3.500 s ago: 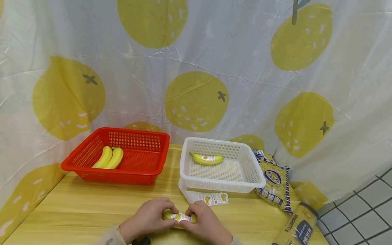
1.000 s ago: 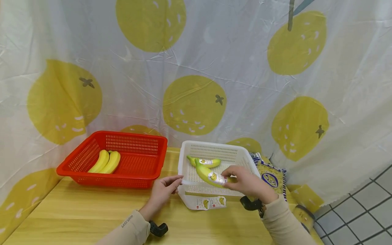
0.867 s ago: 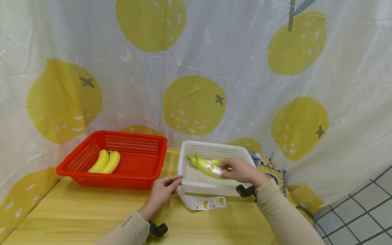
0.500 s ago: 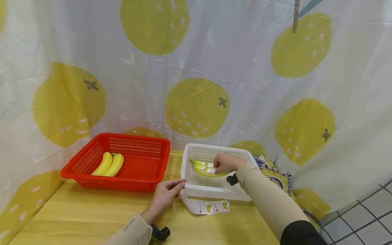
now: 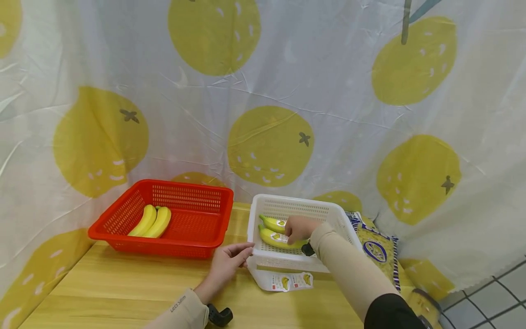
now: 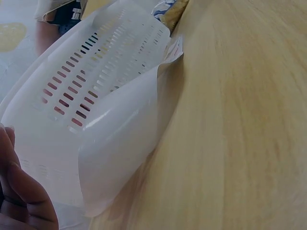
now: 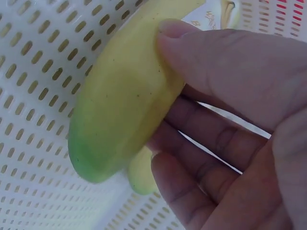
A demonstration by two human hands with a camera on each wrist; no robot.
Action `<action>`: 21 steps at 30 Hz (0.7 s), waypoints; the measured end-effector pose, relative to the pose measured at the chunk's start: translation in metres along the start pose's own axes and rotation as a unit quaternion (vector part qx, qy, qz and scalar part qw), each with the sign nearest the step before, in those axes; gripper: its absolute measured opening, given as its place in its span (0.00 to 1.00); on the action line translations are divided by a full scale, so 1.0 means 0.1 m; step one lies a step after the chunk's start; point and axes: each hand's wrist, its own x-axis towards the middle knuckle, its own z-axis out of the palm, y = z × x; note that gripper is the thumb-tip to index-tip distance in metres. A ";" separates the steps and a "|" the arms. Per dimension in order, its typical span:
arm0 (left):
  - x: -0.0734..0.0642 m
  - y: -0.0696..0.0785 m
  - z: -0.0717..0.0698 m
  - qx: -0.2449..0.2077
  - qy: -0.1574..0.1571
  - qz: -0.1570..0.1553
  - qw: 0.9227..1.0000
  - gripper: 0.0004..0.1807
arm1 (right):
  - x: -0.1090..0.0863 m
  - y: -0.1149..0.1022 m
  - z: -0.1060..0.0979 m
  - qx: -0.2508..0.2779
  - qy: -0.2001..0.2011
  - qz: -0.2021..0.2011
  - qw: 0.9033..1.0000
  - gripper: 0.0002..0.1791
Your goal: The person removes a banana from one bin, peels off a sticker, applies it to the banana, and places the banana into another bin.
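In the head view my right hand [image 5: 301,228] reaches into the white basket [image 5: 304,201] and holds a yellow banana with a green tip [image 5: 270,236]. In the right wrist view, thumb and fingers lie on either side of this banana [image 7: 120,91], and a white label shows near the thumb. Another labelled banana [image 5: 270,222] lies just behind it, partly hidden by the hand. My left hand [image 5: 228,264] pinches the basket's front left corner. The left wrist view shows the left hand [image 6: 26,196] at the rim, some fingers cut off.
A strip of banana stickers [image 5: 283,280] lies before the white basket, its blank end curling up at the corner. The red basket [image 5: 164,244] on the left contains two bananas [image 5: 152,221]. To the right are a yellow packet [image 5: 376,251] and a partly hidden jar [image 5: 425,304].
My right hand, earlier beside the sticker strip with the banana, has lowered it into the white basket, now in front of the other one. My left hand has moved to the basket corner.
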 end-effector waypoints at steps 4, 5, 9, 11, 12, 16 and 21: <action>0.00 0.00 0.01 0.000 0.003 0.004 1.000 0.14 | 0.04 0.03 0.08 -0.024 0.011 -0.012 1.000 0.29; 0.00 0.00 0.01 0.001 0.004 0.006 1.000 0.14 | 0.05 0.04 0.09 -0.030 0.014 -0.010 0.999 0.28; -0.01 0.00 0.01 0.000 0.006 0.009 1.000 0.13 | 0.08 0.04 0.12 -0.044 0.042 0.010 0.998 0.21; -0.01 0.00 0.01 0.000 0.007 0.009 1.000 0.14 | 0.08 0.04 0.13 -0.054 0.059 0.025 0.996 0.17; -0.01 0.00 0.01 0.000 0.007 0.010 1.000 0.14 | 0.09 0.04 0.13 -0.058 0.067 0.032 0.996 0.15; -0.01 0.00 0.01 -0.001 0.007 0.011 1.000 0.14 | 0.09 0.03 0.13 -0.078 0.087 0.058 0.991 0.12; -0.01 -0.01 0.01 -0.002 0.004 0.014 1.000 0.14 | 0.06 0.02 0.12 -0.101 0.095 0.087 0.987 0.14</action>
